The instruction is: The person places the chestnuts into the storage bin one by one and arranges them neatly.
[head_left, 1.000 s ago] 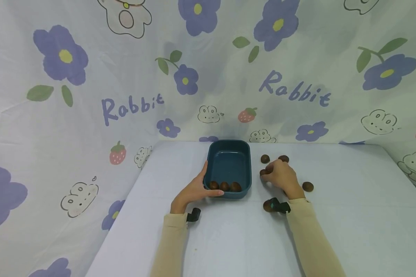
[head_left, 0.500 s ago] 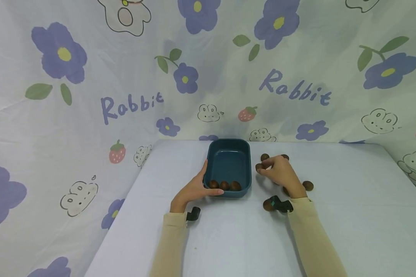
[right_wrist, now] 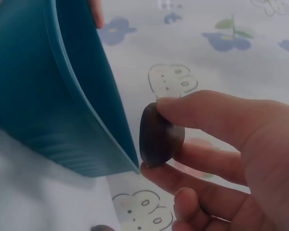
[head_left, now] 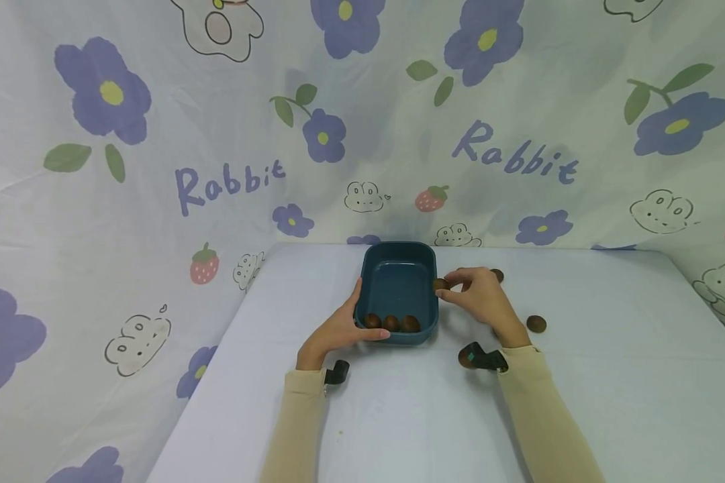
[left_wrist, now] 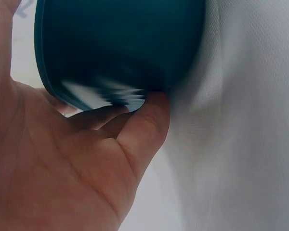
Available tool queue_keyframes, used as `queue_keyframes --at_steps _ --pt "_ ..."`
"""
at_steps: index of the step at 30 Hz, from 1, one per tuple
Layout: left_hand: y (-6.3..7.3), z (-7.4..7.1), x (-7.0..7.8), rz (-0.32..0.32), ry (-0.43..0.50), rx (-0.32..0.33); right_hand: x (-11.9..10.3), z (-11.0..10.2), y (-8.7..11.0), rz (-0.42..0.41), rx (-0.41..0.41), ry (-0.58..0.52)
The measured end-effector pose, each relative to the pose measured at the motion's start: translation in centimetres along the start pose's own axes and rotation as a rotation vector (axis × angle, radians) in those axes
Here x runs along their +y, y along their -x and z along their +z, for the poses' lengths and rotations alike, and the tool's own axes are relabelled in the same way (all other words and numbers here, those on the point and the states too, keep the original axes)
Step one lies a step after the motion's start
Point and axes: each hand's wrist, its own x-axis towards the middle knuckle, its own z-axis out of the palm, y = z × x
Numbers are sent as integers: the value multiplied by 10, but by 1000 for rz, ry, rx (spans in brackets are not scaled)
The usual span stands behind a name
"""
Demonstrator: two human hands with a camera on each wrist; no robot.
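Here, several nuts [head_left: 536,324] on the table [head_left: 399,416] are partly covered by the right hand [head_left: 486,300] and its camera [head_left: 478,356]; in the right wrist view the box [head_left: 399,285] is cut off at the left, in the left wrist view at the top. The pinched nut [right_wrist: 159,137] is dark brown and smooth, rounded on one side and flatter on the other. It lies between right thumb and fingertips, beside the box's right rim; contact cannot be told. The left hand [head_left: 337,329] grips the box's near-left corner, three nuts [head_left: 391,324] inside.
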Motion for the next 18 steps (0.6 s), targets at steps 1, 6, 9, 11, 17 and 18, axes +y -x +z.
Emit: queue_keyframes --at_steps 1,6,9,11,17,18 --pt "0 0 0 1 -2 1 -1 1 0 -1 0 -5" --pt "-1 0 -1 -1 -5 4 -6 8 1 0 -13 -20" --pt "-1 0 -1 -4 1 1 -8 12 1 5 -27 -22" --pt "-1 0 -1 -4 5 -1 -10 15 1 10 -36 -16" --pt "1 0 2 -16 7 -2 -13 21 0 2 -53 5" --pt "1 0 2 -15 8 -3 -13 22 0 -2 -57 6"
